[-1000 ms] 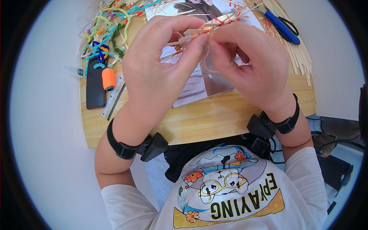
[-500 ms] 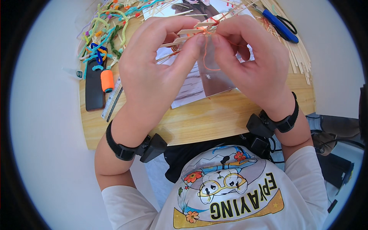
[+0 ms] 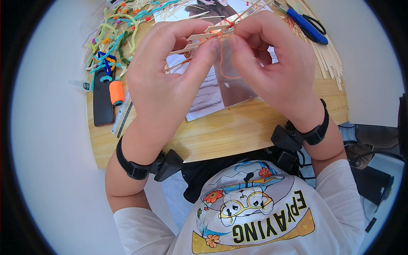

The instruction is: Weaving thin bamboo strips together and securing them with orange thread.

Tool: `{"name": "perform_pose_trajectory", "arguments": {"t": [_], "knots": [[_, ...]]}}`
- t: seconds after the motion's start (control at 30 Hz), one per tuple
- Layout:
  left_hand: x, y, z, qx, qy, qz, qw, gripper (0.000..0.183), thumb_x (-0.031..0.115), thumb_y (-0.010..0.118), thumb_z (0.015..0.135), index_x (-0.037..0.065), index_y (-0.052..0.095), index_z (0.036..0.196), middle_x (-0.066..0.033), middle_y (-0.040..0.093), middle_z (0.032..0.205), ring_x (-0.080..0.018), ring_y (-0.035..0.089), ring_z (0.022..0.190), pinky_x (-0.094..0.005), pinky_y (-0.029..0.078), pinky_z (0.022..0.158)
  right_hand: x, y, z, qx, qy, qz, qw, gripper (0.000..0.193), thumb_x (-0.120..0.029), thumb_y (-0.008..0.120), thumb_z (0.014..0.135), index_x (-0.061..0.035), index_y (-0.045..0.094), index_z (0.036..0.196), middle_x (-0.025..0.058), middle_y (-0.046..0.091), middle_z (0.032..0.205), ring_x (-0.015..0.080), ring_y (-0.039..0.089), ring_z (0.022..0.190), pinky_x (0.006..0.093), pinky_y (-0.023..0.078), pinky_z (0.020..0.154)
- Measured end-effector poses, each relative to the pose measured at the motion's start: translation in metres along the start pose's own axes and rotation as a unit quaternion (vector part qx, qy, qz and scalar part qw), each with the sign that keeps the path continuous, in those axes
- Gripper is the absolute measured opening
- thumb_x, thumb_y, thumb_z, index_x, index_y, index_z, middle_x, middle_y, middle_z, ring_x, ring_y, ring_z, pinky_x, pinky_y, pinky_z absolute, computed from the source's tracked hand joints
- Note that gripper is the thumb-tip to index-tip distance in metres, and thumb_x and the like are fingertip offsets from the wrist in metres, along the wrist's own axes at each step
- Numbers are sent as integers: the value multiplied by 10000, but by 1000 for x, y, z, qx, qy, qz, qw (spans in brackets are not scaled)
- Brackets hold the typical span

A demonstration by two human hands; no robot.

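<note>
My left hand [image 3: 165, 76] is closed, its thumb and fingers pinching a framework of thin flat wooden strips [image 3: 202, 37]. Orange thread [image 3: 221, 63] is bound round the strips near the fingertips, and a loose loop of it hangs below. Close beside it, my right hand [image 3: 278, 63] is closed too, thumb against forefinger at the thread; its other fingers curl in, with thread running past them. The exact pinch point is partly hidden. Beneath both hands lies a printed picture sheet [image 3: 206, 100] on the wooden table [image 3: 212, 136].
At the left are tangled coloured pipe cleaners [image 3: 123, 42], a dark phone [image 3: 103, 102], an orange thread spool [image 3: 116, 93], a ruler [image 3: 122, 118] and a small clear bottle [image 3: 85, 86]. At the right, blue-handled pliers [image 3: 308, 27] rest by loose wooden strips [image 3: 331, 63].
The whole view has shifted slightly, so the table things sit a little further left. Both hands keep their grip, and the thread loop hangs much as before.
</note>
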State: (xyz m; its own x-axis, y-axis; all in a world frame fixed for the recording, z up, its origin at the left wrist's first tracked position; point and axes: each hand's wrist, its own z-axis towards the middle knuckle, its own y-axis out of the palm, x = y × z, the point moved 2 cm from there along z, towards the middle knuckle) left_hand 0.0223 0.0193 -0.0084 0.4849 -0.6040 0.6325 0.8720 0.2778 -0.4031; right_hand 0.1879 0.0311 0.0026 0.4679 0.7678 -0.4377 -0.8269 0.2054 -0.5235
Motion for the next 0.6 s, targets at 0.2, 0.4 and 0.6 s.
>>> {"name": "perform_pose_trajectory", "arguments": {"t": [0.2,0.4,0.6], "knots": [[0,-1,0,-9,1,0,1000,232,38,702,812,5,630,1030,-51,652,979,-103,615,881,-234,488,793,3,1,-1,-4,38,47,998,52,-33,626,838,-30,574,846,-41,542,646,-4,454,552,156,324,461],[-1,-1,-1,-9,-3,-6,1000,238,42,700,816,3,626,1038,-54,649,987,-105,613,886,-235,489,793,2,2,-1,-4,42,56,998,63,-35,624,842,-29,563,828,-38,541,641,-7,452,545,154,317,456],[-1,-1,0,-11,8,-3,1000,233,46,702,816,1,632,1034,-49,646,989,-102,605,885,-235,487,791,0,3,-2,-20,50,66,996,66,-47,622,847,-27,563,828,-40,537,634,-7,450,537,156,317,453]]}}
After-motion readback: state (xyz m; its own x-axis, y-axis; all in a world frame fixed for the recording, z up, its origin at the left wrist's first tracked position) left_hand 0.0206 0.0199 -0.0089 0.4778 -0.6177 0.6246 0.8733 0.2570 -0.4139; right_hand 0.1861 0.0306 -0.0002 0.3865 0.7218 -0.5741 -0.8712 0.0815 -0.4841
